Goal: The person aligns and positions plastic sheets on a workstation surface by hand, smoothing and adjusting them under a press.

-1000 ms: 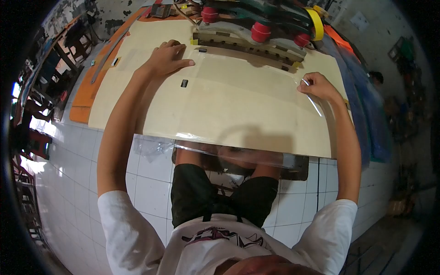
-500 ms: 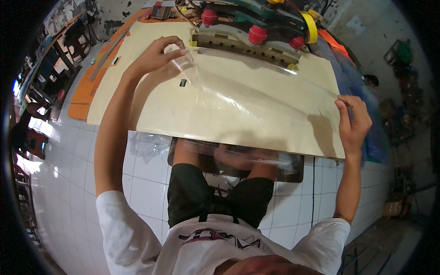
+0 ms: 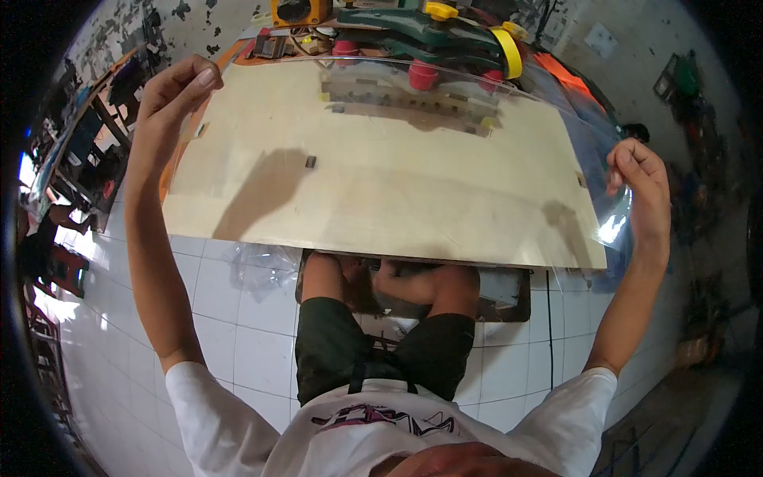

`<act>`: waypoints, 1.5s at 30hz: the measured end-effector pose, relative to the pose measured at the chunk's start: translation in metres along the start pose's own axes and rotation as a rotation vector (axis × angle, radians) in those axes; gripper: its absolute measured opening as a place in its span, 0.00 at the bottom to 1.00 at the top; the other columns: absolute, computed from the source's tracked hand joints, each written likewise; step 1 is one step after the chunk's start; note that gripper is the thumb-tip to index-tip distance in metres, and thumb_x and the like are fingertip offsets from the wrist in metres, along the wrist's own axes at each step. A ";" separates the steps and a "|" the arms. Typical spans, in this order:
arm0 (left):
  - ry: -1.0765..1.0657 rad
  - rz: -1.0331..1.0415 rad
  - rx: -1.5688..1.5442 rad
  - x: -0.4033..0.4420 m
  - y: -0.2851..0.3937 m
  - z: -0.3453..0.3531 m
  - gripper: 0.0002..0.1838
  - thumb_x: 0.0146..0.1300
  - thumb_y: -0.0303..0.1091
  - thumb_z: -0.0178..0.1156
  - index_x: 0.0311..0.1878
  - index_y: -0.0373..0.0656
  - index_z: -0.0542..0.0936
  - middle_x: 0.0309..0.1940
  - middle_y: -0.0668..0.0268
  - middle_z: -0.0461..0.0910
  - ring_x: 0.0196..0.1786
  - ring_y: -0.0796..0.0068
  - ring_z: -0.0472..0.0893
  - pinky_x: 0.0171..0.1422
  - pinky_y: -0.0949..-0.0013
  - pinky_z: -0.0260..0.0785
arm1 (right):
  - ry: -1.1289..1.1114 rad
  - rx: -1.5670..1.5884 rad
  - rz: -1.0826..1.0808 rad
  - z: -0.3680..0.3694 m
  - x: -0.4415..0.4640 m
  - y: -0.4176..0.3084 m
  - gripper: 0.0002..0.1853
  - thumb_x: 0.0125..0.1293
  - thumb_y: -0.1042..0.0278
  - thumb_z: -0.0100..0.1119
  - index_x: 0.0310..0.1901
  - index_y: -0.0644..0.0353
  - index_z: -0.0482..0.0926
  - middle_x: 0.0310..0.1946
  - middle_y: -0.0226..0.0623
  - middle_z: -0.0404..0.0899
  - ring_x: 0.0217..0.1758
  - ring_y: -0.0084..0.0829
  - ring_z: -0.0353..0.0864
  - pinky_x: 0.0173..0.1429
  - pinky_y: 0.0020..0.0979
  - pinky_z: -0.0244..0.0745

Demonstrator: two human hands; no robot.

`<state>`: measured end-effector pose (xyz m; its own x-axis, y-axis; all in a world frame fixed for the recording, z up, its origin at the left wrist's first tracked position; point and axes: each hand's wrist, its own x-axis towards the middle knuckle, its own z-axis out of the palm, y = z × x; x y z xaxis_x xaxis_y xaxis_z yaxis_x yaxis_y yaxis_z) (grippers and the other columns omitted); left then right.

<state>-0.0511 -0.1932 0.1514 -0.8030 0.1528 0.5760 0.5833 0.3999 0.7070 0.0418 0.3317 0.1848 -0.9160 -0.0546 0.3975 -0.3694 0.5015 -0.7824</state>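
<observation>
A clear plastic sheet (image 3: 610, 226) is stretched between my two hands above a pale cream board (image 3: 381, 199). At the far left, my left hand (image 3: 176, 95) pinches the sheet's left corner between thumb and fingers. My right hand (image 3: 640, 179) has its fingers curled closed on the right corner, beside a bright glare on the plastic. A small dark rectangular piece (image 3: 311, 161) lies on the board, left of its middle. Through the sheet I see a long slotted bar (image 3: 409, 103) at the board's back.
Behind the board stands a green metal frame (image 3: 389, 24) with red feet (image 3: 423, 75) and a yellow ring (image 3: 506, 52). An orange box (image 3: 300, 11) sits at the back. Blue plastic hangs at the table's right side. Crumpled clear plastic (image 3: 266, 266) is below the front edge.
My left hand has moved left and outward, and my right hand slightly right. The sheet, folded and bunched near the left hand before, is now spread wide and taut along its far edge.
</observation>
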 end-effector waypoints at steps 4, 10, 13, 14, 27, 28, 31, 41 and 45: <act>-0.117 -0.028 0.122 0.001 0.014 -0.007 0.16 0.68 0.45 0.58 0.34 0.40 0.77 0.30 0.72 0.75 0.38 0.85 0.71 0.48 0.78 0.61 | -0.055 0.093 0.053 -0.003 0.006 0.004 0.14 0.69 0.59 0.56 0.32 0.62 0.77 0.21 0.25 0.72 0.24 0.16 0.69 0.33 0.20 0.63; -0.093 -0.005 0.131 -0.005 0.020 -0.003 0.16 0.67 0.46 0.58 0.34 0.41 0.77 0.31 0.71 0.76 0.39 0.83 0.73 0.53 0.76 0.63 | -0.111 0.161 0.093 -0.007 0.010 0.012 0.14 0.69 0.58 0.56 0.31 0.61 0.77 0.20 0.24 0.72 0.23 0.16 0.69 0.33 0.20 0.63; -0.110 -0.021 0.128 -0.006 0.020 -0.003 0.16 0.68 0.45 0.59 0.34 0.40 0.77 0.31 0.71 0.77 0.40 0.83 0.73 0.52 0.76 0.63 | -0.115 0.167 0.100 -0.008 0.014 0.019 0.14 0.69 0.58 0.56 0.31 0.60 0.77 0.20 0.23 0.72 0.23 0.16 0.68 0.32 0.20 0.63; -0.135 -0.042 0.121 -0.006 0.021 -0.002 0.16 0.68 0.45 0.59 0.34 0.40 0.77 0.32 0.72 0.77 0.40 0.84 0.73 0.51 0.77 0.63 | -0.112 0.164 0.099 -0.009 0.016 0.021 0.14 0.68 0.58 0.57 0.31 0.60 0.77 0.19 0.23 0.72 0.23 0.16 0.68 0.32 0.20 0.63; -0.552 -0.177 0.389 -0.015 -0.052 0.085 0.12 0.54 0.30 0.63 0.42 0.39 0.76 0.19 0.71 0.61 0.24 0.78 0.60 0.29 0.67 0.55 | -0.427 -0.286 0.063 0.015 0.049 0.140 0.09 0.62 0.65 0.65 0.36 0.61 0.79 0.18 0.21 0.68 0.21 0.15 0.67 0.26 0.23 0.61; -0.589 -0.196 0.423 -0.019 -0.058 0.090 0.15 0.53 0.29 0.62 0.45 0.38 0.75 0.20 0.65 0.66 0.26 0.72 0.68 0.32 0.65 0.61 | -0.430 -0.284 0.069 0.018 0.045 0.141 0.09 0.62 0.65 0.65 0.36 0.61 0.79 0.18 0.21 0.68 0.21 0.15 0.67 0.26 0.23 0.61; -0.517 -0.030 0.445 -0.042 -0.074 0.104 0.16 0.52 0.29 0.61 0.46 0.38 0.76 0.30 0.57 0.74 0.34 0.62 0.77 0.41 0.62 0.69 | -0.403 -0.719 0.211 0.044 0.018 0.122 0.10 0.59 0.68 0.66 0.40 0.61 0.79 0.25 0.30 0.74 0.31 0.27 0.75 0.37 0.31 0.70; -0.565 0.155 0.604 -0.107 -0.052 0.081 0.39 0.51 0.55 0.68 0.63 0.43 0.74 0.67 0.53 0.68 0.69 0.49 0.67 0.75 0.50 0.58 | -0.520 -0.823 -0.041 0.044 -0.066 0.121 0.32 0.57 0.65 0.66 0.66 0.53 0.71 0.73 0.42 0.59 0.78 0.44 0.53 0.79 0.48 0.46; -0.544 0.105 0.625 -0.125 -0.042 0.067 0.27 0.52 0.36 0.71 0.58 0.46 0.79 0.62 0.60 0.75 0.64 0.59 0.74 0.72 0.51 0.63 | -0.560 -0.696 -0.012 0.034 -0.083 0.105 0.29 0.57 0.68 0.66 0.62 0.56 0.74 0.70 0.45 0.65 0.76 0.41 0.59 0.78 0.48 0.49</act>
<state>0.0169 -0.1691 0.0220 -0.7889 0.5681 0.2345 0.6117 0.7627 0.2101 0.0739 0.3598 0.0536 -0.9220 -0.3860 -0.0313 -0.3681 0.8986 -0.2388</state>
